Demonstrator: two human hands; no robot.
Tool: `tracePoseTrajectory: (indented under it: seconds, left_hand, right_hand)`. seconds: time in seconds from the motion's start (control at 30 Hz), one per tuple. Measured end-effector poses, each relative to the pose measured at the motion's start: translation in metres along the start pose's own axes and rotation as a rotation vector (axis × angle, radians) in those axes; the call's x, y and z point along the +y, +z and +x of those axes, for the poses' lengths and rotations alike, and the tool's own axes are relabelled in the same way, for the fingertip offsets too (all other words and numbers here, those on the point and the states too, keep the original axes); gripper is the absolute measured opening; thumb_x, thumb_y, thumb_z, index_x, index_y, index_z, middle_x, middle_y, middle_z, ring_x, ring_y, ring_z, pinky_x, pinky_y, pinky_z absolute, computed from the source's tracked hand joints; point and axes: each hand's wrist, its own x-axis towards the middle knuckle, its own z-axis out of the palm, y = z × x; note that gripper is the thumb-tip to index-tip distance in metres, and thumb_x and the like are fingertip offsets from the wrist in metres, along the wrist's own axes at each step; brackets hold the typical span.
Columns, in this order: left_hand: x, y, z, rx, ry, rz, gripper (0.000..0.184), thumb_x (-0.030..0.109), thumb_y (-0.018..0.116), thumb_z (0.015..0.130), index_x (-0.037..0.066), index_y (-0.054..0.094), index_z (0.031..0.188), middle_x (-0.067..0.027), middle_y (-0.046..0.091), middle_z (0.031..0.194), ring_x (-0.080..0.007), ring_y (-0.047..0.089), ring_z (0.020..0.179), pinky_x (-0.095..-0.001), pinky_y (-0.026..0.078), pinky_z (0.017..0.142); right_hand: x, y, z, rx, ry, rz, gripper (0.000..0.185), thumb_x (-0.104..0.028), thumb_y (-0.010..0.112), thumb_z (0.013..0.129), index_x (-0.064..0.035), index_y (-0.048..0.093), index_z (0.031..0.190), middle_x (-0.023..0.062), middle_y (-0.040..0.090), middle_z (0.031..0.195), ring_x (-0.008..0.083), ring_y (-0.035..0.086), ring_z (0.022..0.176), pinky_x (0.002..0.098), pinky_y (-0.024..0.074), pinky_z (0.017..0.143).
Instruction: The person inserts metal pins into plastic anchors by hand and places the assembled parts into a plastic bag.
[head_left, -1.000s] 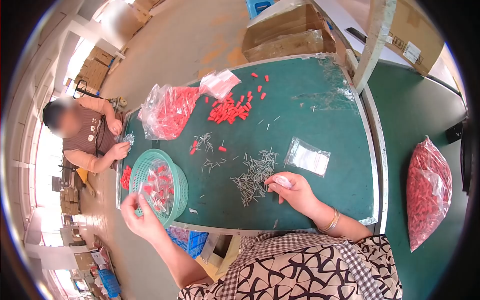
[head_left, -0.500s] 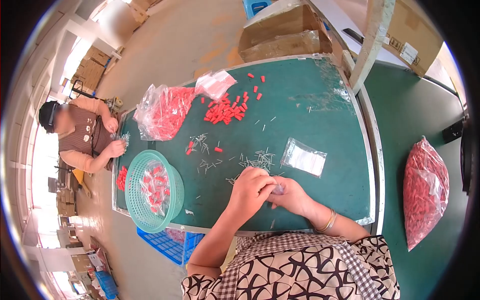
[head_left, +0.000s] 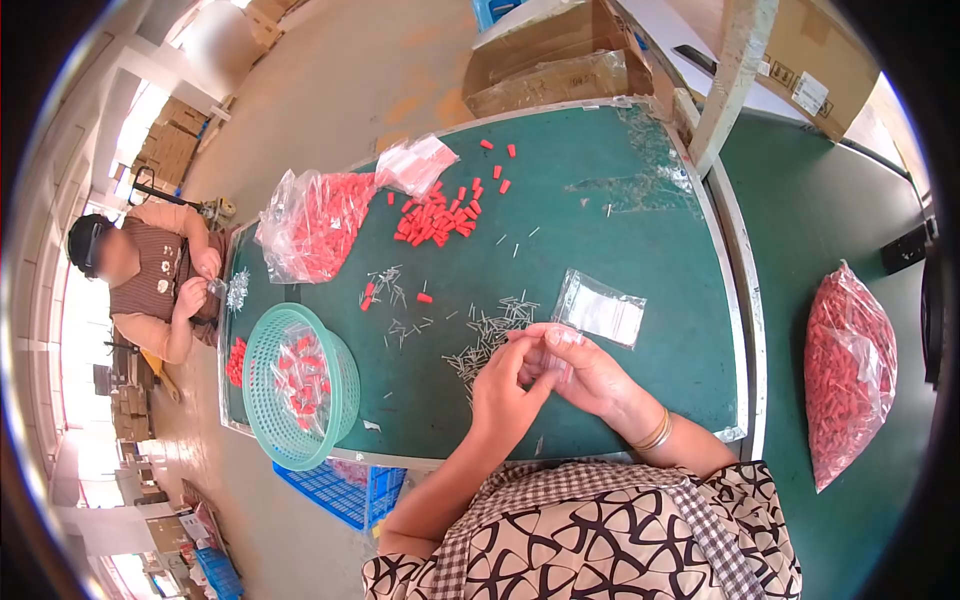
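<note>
My left hand (head_left: 502, 400) and my right hand (head_left: 592, 378) meet near the table's front edge. Between them is a small clear plastic bag (head_left: 562, 374), partly hidden by my fingers. The fingers of both hands are closed on it; whether anything is inside I cannot make out. Just beyond my left hand lies a pile of small metal screws (head_left: 488, 333). A stack of flat clear bags (head_left: 602, 308) rests on the table beyond my right hand. Farther back are loose red plastic plugs (head_left: 438, 222), with a few single ones (head_left: 425, 298) nearer the screws.
A large bag of red plugs (head_left: 318, 228) lies on the green table (head_left: 650, 395). At left stands a green basket (head_left: 345, 400) holding filled bags. A co-worker (head_left: 150, 270) handles small parts at the far-left end. Another full bag (head_left: 848, 380) is at right.
My left hand has drawn back from the screw pile, uncovering more of it. My right thumb has lifted over the small bag, which now shows more between my hands. The view has shifted slightly.
</note>
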Motion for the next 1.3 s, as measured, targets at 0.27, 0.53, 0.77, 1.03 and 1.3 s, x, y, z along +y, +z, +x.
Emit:
tracePoseTrajectory:
  seconds: [0.27, 0.53, 0.77, 1.03, 1.3]
  left_hand:
    - [-0.021, 0.002, 0.002, -0.062, -0.234, -0.217, 0.007, 0.001, 0.067, 0.086, -0.001, 0.065, 0.092, -0.0022, 0.064, 0.076, -0.0072, 0.060, 0.066, -0.0248, 0.049, 0.059]
    - [-0.017, -0.001, -0.001, -0.043, -0.385, -0.489, 0.005, 0.002, 0.067, 0.087, 0.000, 0.062, 0.087, -0.0014, 0.065, 0.077, -0.0075, 0.058, 0.061, -0.0221, 0.047, 0.055]
    - [-0.025, -0.009, 0.000, -0.081, -0.483, -0.732, 0.008, 0.006, 0.068, 0.087, 0.001, 0.062, 0.091, -0.0040, 0.066, 0.082, -0.0083, 0.058, 0.070, -0.0225, 0.048, 0.065]
    - [-0.026, -0.001, -0.002, -0.050, -0.215, -0.389, 0.013, 0.001, 0.067, 0.087, -0.001, 0.064, 0.100, -0.0036, 0.064, 0.090, -0.0067, 0.057, 0.074, -0.0221, 0.046, 0.066]
    - [-0.038, -0.003, -0.004, -0.109, -0.387, -0.544, 0.007, 0.006, 0.060, 0.093, 0.001, 0.062, 0.096, -0.0040, 0.065, 0.087, -0.0087, 0.059, 0.076, -0.0229, 0.048, 0.071]
  right_hand:
    - [0.001, 0.002, 0.000, 0.077, -0.029, -0.055, 0.031, -0.019, 0.058, 0.097, -0.0002, 0.059, 0.121, 0.0142, 0.062, 0.119, 0.0235, 0.060, 0.107, 0.0396, 0.0494, 0.092]
    - [0.004, -0.014, -0.002, 0.199, -0.039, -0.064, 0.027, -0.007, 0.052, 0.098, -0.0009, 0.056, 0.124, 0.0156, 0.063, 0.116, 0.0245, 0.061, 0.107, 0.0390, 0.0523, 0.089]
    - [-0.004, -0.006, 0.000, 0.292, -0.079, -0.075, 0.041, -0.009, 0.052, 0.098, 0.0004, 0.043, 0.136, 0.0157, 0.064, 0.114, 0.0253, 0.061, 0.108, 0.0396, 0.0522, 0.092]
    - [-0.006, -0.005, -0.001, 0.238, -0.082, -0.105, 0.044, -0.010, 0.053, 0.098, 0.0004, 0.041, 0.139, 0.0161, 0.063, 0.116, 0.0249, 0.060, 0.109, 0.0381, 0.0515, 0.093]
    - [-0.008, -0.007, -0.001, 0.247, -0.090, -0.057, 0.046, -0.009, 0.051, 0.098, -0.0010, 0.038, 0.141, 0.0155, 0.063, 0.116, 0.0250, 0.061, 0.108, 0.0398, 0.0515, 0.093]
